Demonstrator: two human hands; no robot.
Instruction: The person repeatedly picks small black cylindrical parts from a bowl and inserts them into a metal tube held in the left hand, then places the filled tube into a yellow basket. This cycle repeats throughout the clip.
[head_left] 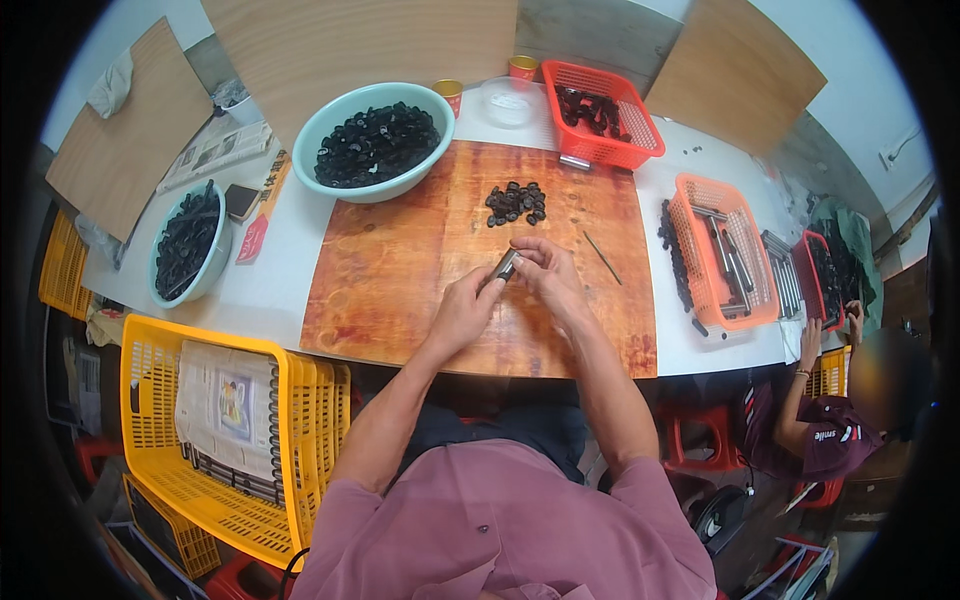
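Note:
Over the wooden board, my left hand (466,316) is closed around a short dark metal tube (506,265) with a shine along its side. The fingers of my right hand (549,274) pinch at the tube's upper end; whether a small part sits there is too small to tell. Just beyond my hands lies a loose pile of small black round parts (516,203). A thin dark rod (602,257) rests on the board to the right of my right hand.
A large pale green basin (440,150) full of black parts stands back left, with a smaller basin (215,262) farther left. Red (640,152) and orange baskets (765,300) stand right. A yellow crate (205,500) is at my left. A co-worker (825,430) sits far right.

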